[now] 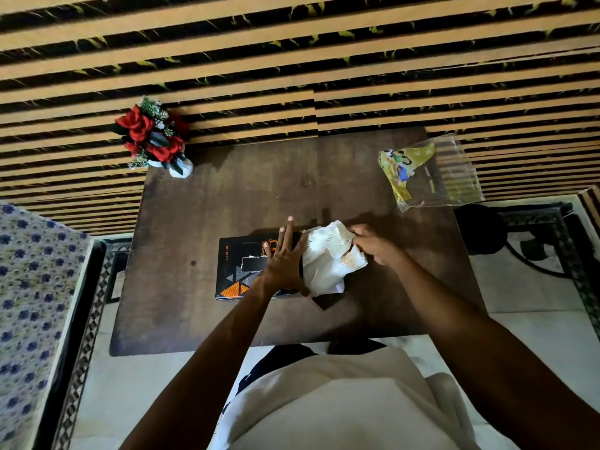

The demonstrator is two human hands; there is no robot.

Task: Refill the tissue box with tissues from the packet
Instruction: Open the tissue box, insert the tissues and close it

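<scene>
A black tissue box with orange triangle print lies flat near the middle of the dark wooden table. My left hand rests flat on the box's top with fingers spread. A bunch of white tissues sits at the box's right end, partly inside its open side. My right hand grips the right edge of that bunch. A small dark flap sticks out below the tissues. The clear plastic packet with yellow print lies at the table's far right corner.
A vase of red artificial flowers stands at the table's far left corner. A striped wall panel rises behind the table. A blue-flowered cloth covers furniture at the left. A dark round object sits on the floor at the right.
</scene>
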